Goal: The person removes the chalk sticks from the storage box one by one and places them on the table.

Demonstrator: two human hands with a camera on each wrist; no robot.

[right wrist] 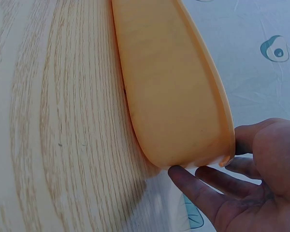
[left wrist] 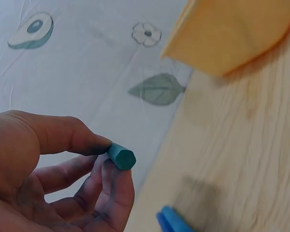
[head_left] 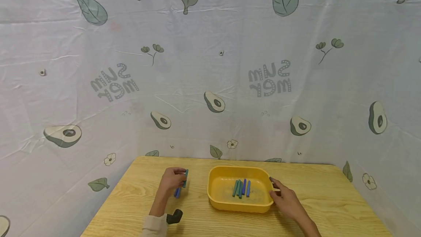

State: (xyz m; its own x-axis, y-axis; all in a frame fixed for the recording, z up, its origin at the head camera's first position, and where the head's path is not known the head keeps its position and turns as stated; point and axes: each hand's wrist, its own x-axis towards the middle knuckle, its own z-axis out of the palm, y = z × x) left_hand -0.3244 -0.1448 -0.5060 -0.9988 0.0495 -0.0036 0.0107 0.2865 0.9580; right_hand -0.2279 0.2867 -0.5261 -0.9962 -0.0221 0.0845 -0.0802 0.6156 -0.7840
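At the left, a patterned cloth (head_left: 197, 72) with leaves, avocados and flowers hangs behind the wooden table (head_left: 329, 193). The left hand (head_left: 173, 179), coming from a pale sleeve (head_left: 155, 225), is above the table's left part, thumb and fingers closed in a pinch on a green stick (head_left: 185, 178). A dark wrist mount (head_left: 174, 216) juts out on its inner side. Two blue sticks (head_left: 178, 192) lie on the table below the hand. Bare wood separates them from the yellow tray (head_left: 240, 207), whose raised wall stands between the held stick and the contents. Inside, near the middle, are three green sticks (head_left: 240, 189) close together, with two blue sticks just to their right. At the tray's right end the right hand (head_left: 285, 197) has its thumb at the rim and its fingers, partly bent and spread, against the end below it, holding that corner.

As for what is hidden, the left hand and wrist cover part of the blue pair in the head view, and the left wrist view cuts them off at its lower edge. The held stick's far end is lost behind the fingers there. The tray's contents are out of sight in both wrist views. How firmly the right fingers press seems hard to judge.
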